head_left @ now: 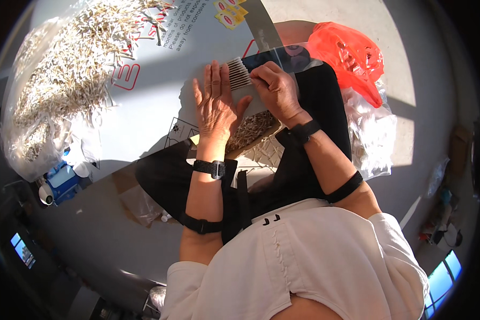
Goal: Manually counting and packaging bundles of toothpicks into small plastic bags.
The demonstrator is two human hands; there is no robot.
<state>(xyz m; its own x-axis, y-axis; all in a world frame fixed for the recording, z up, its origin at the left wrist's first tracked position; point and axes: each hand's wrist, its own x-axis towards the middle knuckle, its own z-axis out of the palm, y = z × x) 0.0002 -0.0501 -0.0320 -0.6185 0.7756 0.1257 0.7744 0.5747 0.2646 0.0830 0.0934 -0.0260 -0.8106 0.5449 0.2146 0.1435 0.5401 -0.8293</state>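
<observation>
A neat row of cotton swabs (pixel 239 73) lies side by side on the grey printed board between my hands. My left hand (pixel 217 104) rests flat with its fingers stretched out, the fingertips along the left ends of the row. At the row's right ends, my right hand (pixel 277 90) is closed with thumb and fingers pinched together; what is in the pinch is hidden. Just beyond the right hand lies a clear plastic sheet or bag (pixel 288 57). Below my hands, a box holds many loose swabs (pixel 253 128), partly covered by the left hand.
A large clear bag (pixel 24 80) spills a heap of loose cotton swabs (pixel 64 69) across the board's left side. Small yellow labels (pixel 230 13) lie at the far edge. On the right are a red plastic bag (pixel 349 56) and white plastic bags (pixel 370 133). A blue-and-white object (pixel 61 181) stands at lower left.
</observation>
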